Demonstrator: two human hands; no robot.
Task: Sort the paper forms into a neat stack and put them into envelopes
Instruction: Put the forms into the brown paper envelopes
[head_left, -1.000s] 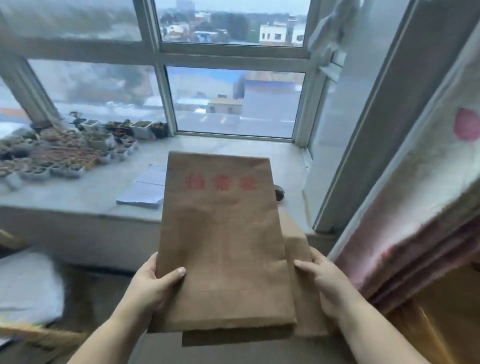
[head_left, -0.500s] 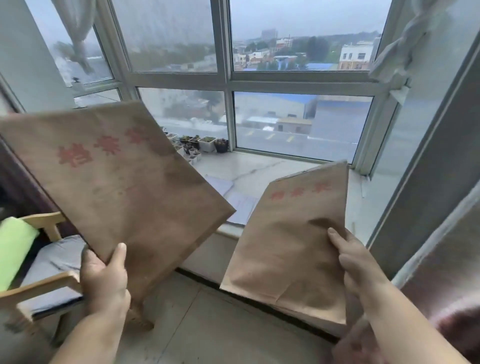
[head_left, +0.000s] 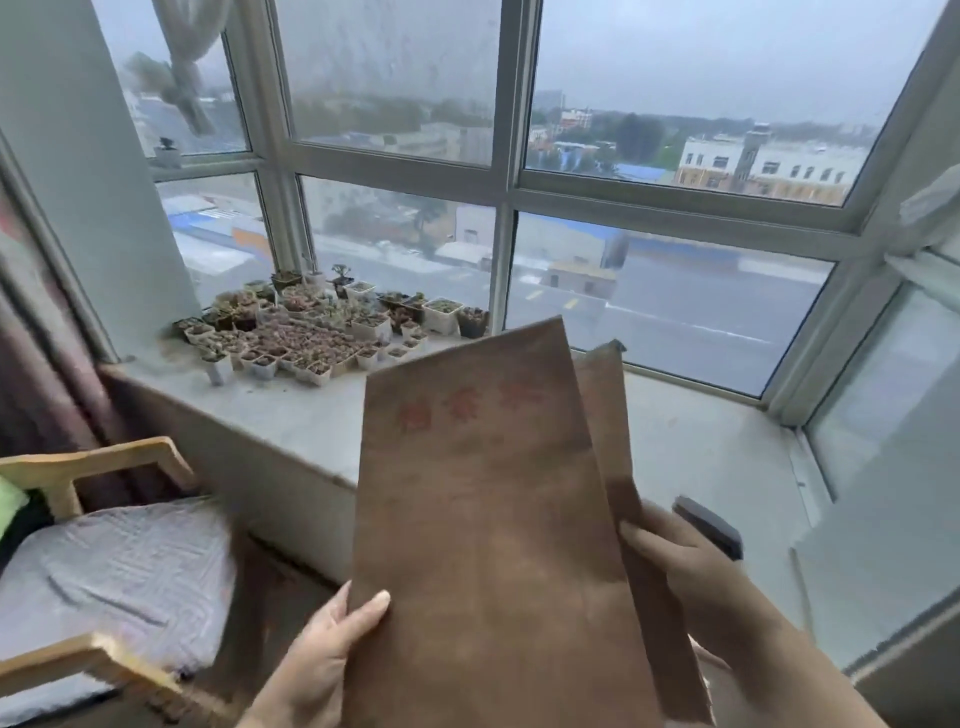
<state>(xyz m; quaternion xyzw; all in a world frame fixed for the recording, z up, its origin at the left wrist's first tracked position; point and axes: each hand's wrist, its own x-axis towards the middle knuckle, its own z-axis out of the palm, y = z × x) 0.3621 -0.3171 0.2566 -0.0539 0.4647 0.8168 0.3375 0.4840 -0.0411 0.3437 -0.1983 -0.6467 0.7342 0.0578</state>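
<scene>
A brown envelope (head_left: 488, 530) with red print near its top is held upright before the windowsill (head_left: 311, 415), overlapping a second envelope (head_left: 613, 441) just behind it on the right. The left hand (head_left: 322, 660) grips the front one's lower left edge, thumb on its face; the right hand (head_left: 691, 571) holds the rear one's right edge, fingers curled round it. Small potted plants (head_left: 322, 332) crowd the sill's left end, a dark object (head_left: 709, 525) lies beyond the right hand, and a wooden chair (head_left: 93, 519) with a grey cushion stands at left.
</scene>
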